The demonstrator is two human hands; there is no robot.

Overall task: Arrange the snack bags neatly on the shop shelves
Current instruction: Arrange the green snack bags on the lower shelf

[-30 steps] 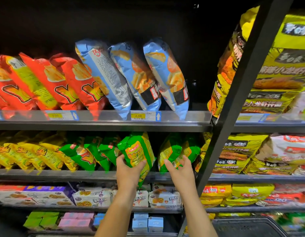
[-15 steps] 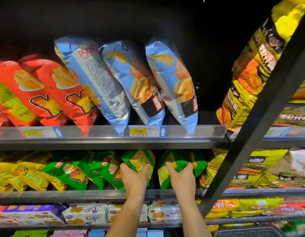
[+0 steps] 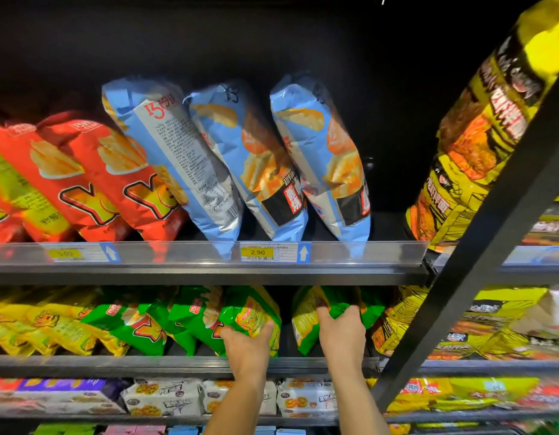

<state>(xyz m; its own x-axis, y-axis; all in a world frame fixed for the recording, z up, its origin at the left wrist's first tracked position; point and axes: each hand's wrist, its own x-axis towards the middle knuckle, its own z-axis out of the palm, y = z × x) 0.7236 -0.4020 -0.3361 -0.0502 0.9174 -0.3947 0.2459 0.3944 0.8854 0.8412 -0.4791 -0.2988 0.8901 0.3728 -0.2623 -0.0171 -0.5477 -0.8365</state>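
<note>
Three blue snack bags [image 3: 250,164] are stood on the upper shelf [image 3: 366,271], all tilted to the left. The leftmost is turned with its printed back outward. Red bags [image 3: 109,174] are leaned beside them on the left, and the nearest red bag is touched by the first blue one. A yellow price label [image 3: 257,252] marked 2.90 is fixed behind the clear strip on the shelf edge. A large yellow and black bag [image 3: 479,136] is seen at the upper right. It is partly crossed by a dark slanted post [image 3: 479,246], by which the yellow packs on the right of the shelves are also cut off from view.

On the middle shelf [image 3: 115,365], yellow bags [image 3: 46,328] are laid at the left and a row of green bags [image 3: 131,324] is set next to them. Their tops are hidden by the upper shelf's front edge. White biscuit packs [image 3: 165,397] are lined up on the shelf below.

The lower part of a green and yellow bag [image 3: 253,309] is gripped by the left hand [image 3: 245,343], with the thumb laid against its right side and the fingers curled round it. A second green bag [image 3: 309,312], just to the right and apart from the first by a dark gap, is clasped by the right hand [image 3: 342,334], thumb on its front and fingers wrapped over it. Both bags are held upright on the middle shelf.
</note>
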